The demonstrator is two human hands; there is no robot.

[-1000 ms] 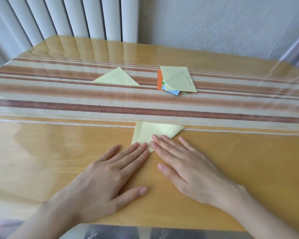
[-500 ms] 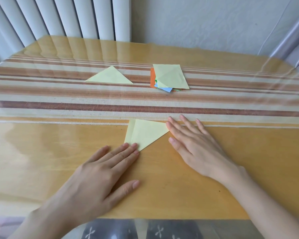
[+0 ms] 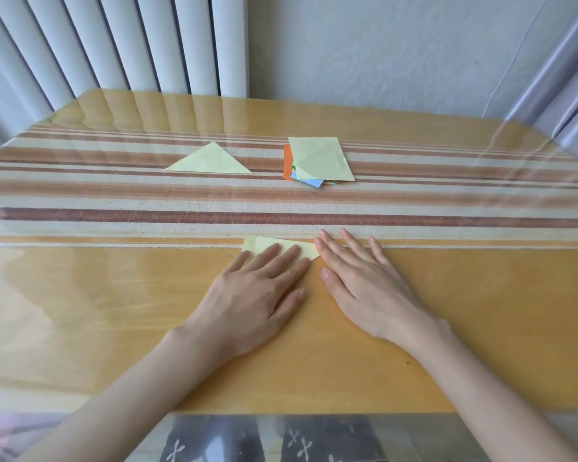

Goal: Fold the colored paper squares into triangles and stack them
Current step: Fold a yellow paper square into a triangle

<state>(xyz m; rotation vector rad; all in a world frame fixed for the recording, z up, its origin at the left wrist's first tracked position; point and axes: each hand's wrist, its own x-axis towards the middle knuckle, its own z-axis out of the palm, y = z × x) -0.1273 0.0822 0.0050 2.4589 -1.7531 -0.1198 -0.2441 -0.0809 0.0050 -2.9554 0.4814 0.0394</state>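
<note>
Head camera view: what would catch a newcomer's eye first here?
Two flat hands in the middle: the left hand presses a pale yellow folded paper, and the right hand lies flat just beside it. Farther back, over the striped runner, lie a finished yellow triangle and, to its right, a messy pile of colored squares topped by a yellow one.

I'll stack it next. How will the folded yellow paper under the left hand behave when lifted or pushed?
Probably slippery: the folded yellow paper lies flat on a glossy tabletop. Likely light and floppy, a thin sheet. Its fold may spring open once the left hand lifts.
</note>
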